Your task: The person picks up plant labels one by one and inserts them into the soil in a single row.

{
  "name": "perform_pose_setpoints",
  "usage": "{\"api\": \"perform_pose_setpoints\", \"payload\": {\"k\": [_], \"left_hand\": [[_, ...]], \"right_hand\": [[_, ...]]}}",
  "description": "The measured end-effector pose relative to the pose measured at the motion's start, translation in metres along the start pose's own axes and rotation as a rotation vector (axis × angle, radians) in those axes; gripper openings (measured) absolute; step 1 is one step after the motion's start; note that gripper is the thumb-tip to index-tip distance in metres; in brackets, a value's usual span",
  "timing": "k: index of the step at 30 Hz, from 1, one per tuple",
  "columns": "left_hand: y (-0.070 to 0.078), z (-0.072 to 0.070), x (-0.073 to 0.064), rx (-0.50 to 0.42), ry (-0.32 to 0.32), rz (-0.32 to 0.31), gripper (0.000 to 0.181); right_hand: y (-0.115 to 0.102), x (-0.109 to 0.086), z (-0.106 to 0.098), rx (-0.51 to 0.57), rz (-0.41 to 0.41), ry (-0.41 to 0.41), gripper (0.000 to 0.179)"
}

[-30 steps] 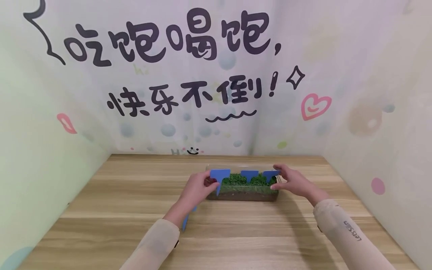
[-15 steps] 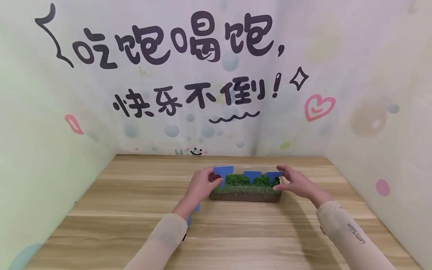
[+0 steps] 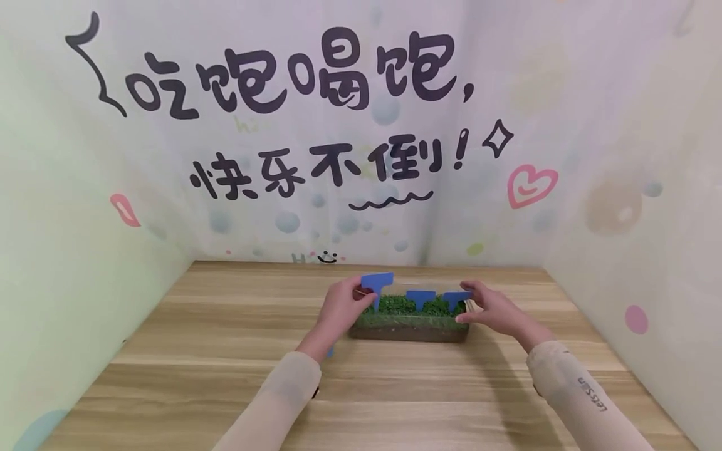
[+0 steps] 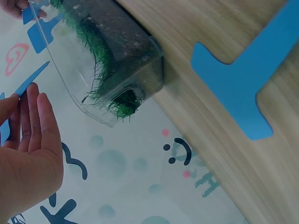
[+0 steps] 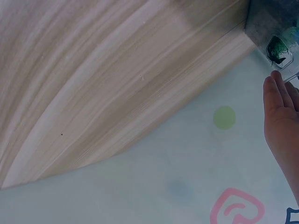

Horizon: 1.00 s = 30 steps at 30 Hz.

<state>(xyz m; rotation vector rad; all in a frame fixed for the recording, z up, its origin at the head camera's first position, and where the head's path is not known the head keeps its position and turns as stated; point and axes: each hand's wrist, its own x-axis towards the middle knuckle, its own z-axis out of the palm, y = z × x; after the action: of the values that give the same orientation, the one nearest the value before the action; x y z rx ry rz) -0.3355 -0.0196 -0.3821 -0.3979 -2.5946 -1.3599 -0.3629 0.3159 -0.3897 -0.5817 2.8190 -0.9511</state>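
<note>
A clear plastic box of dark soil and green grass stands on the table. My left hand pinches a blue T-shaped plant label upright over the box's left end. In the left wrist view this label's pointed tip sits at the rim, apart from the grass. Two more blue labels, a middle label and a right label, stand in the grass. My right hand holds the box's right end, thumb in front, fingers behind beside the right label.
Another blue plant label lies on the wooden table left of the box, mostly hidden by my left arm in the head view. A printed curtain hangs behind the table.
The left hand's label has risen slightly and tilted a little, staying over the box's left end. My right hand keeps its place on the box. The head view has shifted slightly.
</note>
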Motion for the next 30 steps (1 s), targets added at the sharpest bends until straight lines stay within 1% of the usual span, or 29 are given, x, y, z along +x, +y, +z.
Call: {"api": "perform_pose_setpoints", "payload": {"k": [5, 9, 15, 20, 26, 30], "left_hand": [[0.001, 0.003, 0.003, -0.010, 0.005, 0.005, 0.013], [-0.001, 0.006, 0.006, 0.011, -0.006, 0.008, 0.016], [-0.004, 0.011, 0.010, 0.056, -0.025, -0.021, 0.012], [-0.006, 0.015, 0.013, 0.084, -0.041, -0.042, 0.011], [-0.007, 0.017, 0.017, 0.107, -0.058, -0.044, 0.009], [-0.005, 0.019, 0.020, 0.123, -0.079, -0.050, 0.012]], "right_hand": [[0.001, 0.000, 0.000, -0.008, 0.002, 0.003, 0.087], [0.000, -0.001, -0.001, -0.002, 0.000, 0.001, 0.087], [0.000, -0.002, 0.000, 0.004, -0.003, 0.001, 0.086], [0.001, -0.003, 0.002, 0.009, -0.002, 0.003, 0.085], [0.002, -0.003, 0.003, 0.011, -0.014, 0.006, 0.085], [0.002, -0.003, 0.004, 0.009, -0.018, 0.008, 0.085]]}}
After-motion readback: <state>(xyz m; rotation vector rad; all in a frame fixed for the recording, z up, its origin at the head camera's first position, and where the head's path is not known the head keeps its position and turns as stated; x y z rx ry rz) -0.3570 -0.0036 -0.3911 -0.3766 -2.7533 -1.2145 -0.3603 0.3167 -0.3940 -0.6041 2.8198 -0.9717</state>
